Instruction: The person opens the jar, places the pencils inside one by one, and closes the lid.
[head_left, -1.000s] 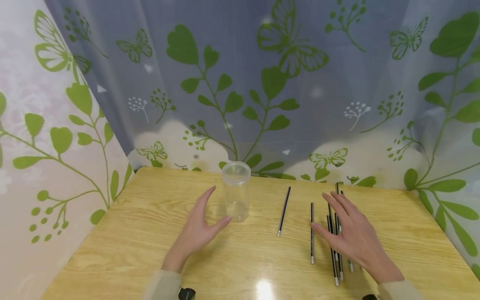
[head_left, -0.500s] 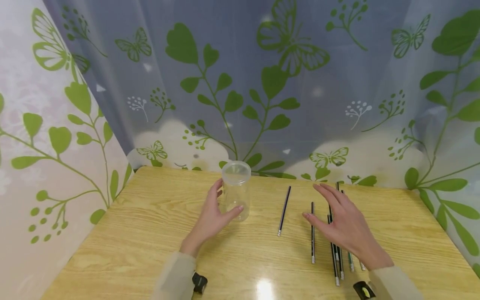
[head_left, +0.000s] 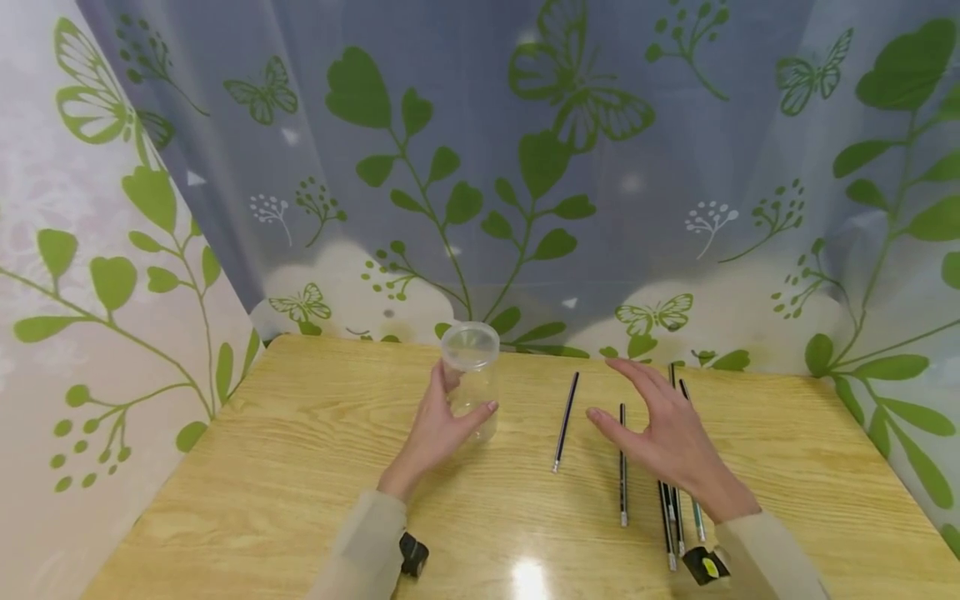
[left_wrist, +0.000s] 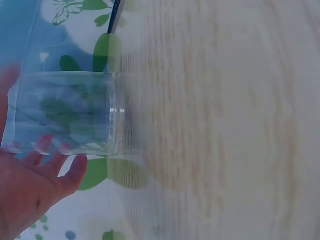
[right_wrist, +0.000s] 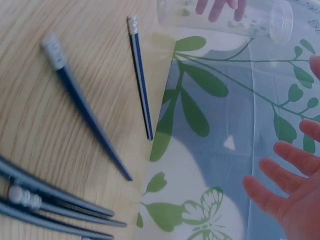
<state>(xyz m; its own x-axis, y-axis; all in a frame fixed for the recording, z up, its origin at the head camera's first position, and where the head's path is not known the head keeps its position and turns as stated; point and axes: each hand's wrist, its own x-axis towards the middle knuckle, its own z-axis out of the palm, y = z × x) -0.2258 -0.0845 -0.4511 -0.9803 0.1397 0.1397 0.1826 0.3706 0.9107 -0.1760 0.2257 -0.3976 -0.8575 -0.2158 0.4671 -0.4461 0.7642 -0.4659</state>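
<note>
A clear plastic jar (head_left: 480, 383) with a lid or thick rim at its top stands upright near the table's back edge. My left hand (head_left: 441, 425) curves round its left side, thumb across the front and fingers behind; in the left wrist view the fingertips (left_wrist: 44, 144) overlap the jar wall. My right hand (head_left: 667, 437) hovers over the pencils with its fingers spread and nothing in them. One dark pencil (head_left: 566, 423) lies right of the jar, and another pencil (head_left: 623, 467) lies left of the right hand. Several more pencils (head_left: 669, 525) lie bunched, partly hidden below that hand.
The wood-grain table (head_left: 300, 467) backs onto a blue curtain (head_left: 465, 108) printed with green leaves and butterflies. A pale printed cloth (head_left: 112, 400) hangs along the left side. Dark wrist devices (head_left: 414, 554) sit at both sleeves.
My left hand has moved right, from beside the jar to round it. My right hand has shifted left from above the bunched pencils, still with fingers spread. The jar and pencils stay in place.
</note>
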